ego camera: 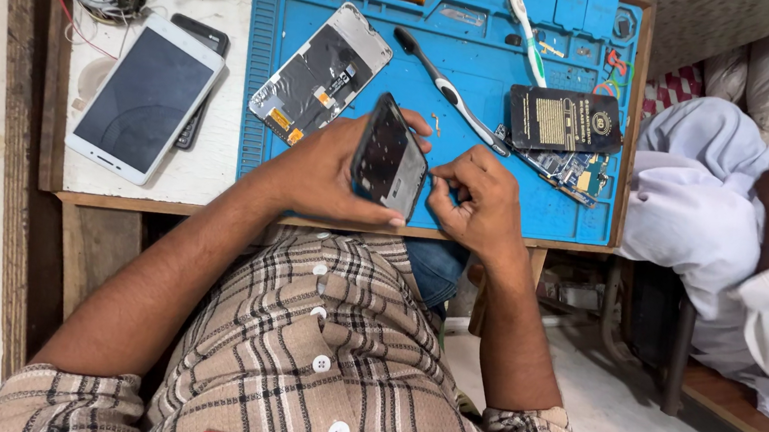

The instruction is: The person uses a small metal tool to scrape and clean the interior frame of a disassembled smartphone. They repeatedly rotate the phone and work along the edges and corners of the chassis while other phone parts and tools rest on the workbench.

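- A dark phone frame (391,157) is clamped in the left hand (332,174) at frame centre and tilted, apparently so its edge faces the right hand (477,200).
- The right hand's fingers are pinched together at the frame's lower right edge.
- Beyond, an opened phone (321,74), a black brush (450,91) and a circuit board (568,169) are laid on the blue mat (463,196).
- A white tablet (144,98) is left on the tabletop (208,169), upper left.

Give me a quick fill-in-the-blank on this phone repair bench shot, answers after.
1. The left hand holds a dark phone frame above the ___ work mat.
2. The right hand touches the frame's ___ edge.
3. The white tablet lies screen ___.

Answers: blue; right; up
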